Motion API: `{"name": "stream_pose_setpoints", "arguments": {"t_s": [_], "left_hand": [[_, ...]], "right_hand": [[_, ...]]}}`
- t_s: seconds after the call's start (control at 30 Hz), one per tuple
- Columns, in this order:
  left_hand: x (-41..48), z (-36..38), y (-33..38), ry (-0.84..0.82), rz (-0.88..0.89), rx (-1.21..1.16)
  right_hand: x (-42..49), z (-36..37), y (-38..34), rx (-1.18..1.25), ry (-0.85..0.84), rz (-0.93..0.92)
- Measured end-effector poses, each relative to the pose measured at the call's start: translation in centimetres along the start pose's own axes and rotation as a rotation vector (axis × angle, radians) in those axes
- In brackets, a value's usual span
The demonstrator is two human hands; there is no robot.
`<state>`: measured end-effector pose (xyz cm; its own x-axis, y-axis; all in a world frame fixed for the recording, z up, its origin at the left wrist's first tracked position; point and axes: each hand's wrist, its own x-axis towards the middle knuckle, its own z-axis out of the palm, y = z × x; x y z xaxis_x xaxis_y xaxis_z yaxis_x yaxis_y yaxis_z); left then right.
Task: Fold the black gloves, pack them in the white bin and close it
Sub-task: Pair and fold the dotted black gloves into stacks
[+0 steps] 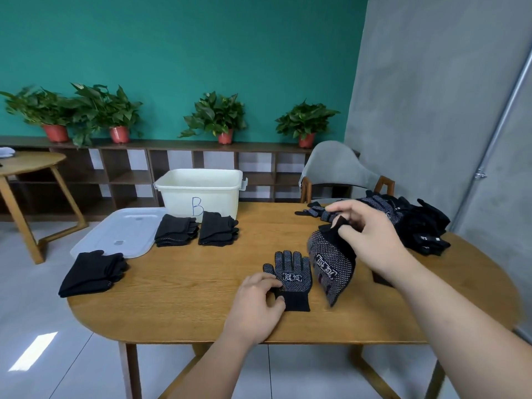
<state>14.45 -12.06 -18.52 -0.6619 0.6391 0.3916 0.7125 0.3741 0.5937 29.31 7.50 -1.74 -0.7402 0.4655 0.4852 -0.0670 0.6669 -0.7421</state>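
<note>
Right, two hands in play and two gloves between them: the right hand (pixel 365 234) pinches the hanging glove (pixel 331 263) by its black cuff, dotted side out, fingertips dangling just above the table (pixel 201 298). Just left of that pinch lies the flat glove (pixel 293 277), dots up, and the left hand (pixel 253 306) has bent fingers and thumb on its cuff edge; pinching or only pressing, I cannot tell. Three folded stacks now: one (pixel 93 272) well left of the left hand at the table's edge, and two, (pixel 177 230) and (pixel 218 232), side by side beyond it. Behind those two stands the one white bin (pixel 201 191), open, marked B, and its single lid (pixel 121 231) lies flat beside it, touching the left stack. Just beyond the right hand sprawls one loose heap (pixel 417 223) of gloves, too tangled to count. Farther back: a grey chair (pixel 336 168), four potted plants (pixel 214 116) on a shelf, a second table (pixel 28 162) cut off at the frame. The bin's inside is hidden, and a dark shape (pixel 380 279) sits half covered under the right forearm.
</note>
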Motion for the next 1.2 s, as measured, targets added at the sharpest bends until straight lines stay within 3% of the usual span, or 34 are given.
{"name": "stream_pose_setpoints", "arguments": {"t_s": [0.13, 0.27, 0.47, 0.57, 0.63, 0.77, 0.8, 0.97, 1.2], "left_hand": [[0.0, 0.1, 0.0, 0.009, -0.033, 0.037], [0.0, 0.1, 0.1, 0.004, -0.05, 0.075], [0.1, 0.3, 0.0, 0.025, -0.073, 0.108], [0.3, 0.4, 0.0, 0.017, -0.07, 0.121], [0.3, 0.4, 0.0, 0.017, -0.066, 0.133], [0.3, 0.3, 0.1, 0.001, -0.067, 0.134], [0.3, 0.3, 0.1, 0.004, -0.064, 0.128], [0.4, 0.5, 0.0, 0.007, -0.058, 0.129], [0.2, 0.3, 0.2, 0.007, -0.138, 0.062]], "right_hand": [[1.2, -0.6, -1.1, 0.027, -0.146, -0.029], [2.5, 0.1, -0.3, -0.139, -0.2, -0.063], [3.9, 1.8, -0.5, -0.325, 0.135, -0.269], [2.9, 3.6, 0.4, -0.349, 0.163, -0.408], [1.2, 5.7, 2.2, -0.394, 0.064, -0.428], [-3.2, 9.9, 7.9, -0.527, -0.341, -0.299], [-4.1, 10.5, 9.1, -0.52, -0.35, -0.289], [-5.6, 11.2, 10.9, -0.476, -0.036, -0.264], [-6.1, 11.7, 10.0, -0.428, 0.073, -0.326]]}}
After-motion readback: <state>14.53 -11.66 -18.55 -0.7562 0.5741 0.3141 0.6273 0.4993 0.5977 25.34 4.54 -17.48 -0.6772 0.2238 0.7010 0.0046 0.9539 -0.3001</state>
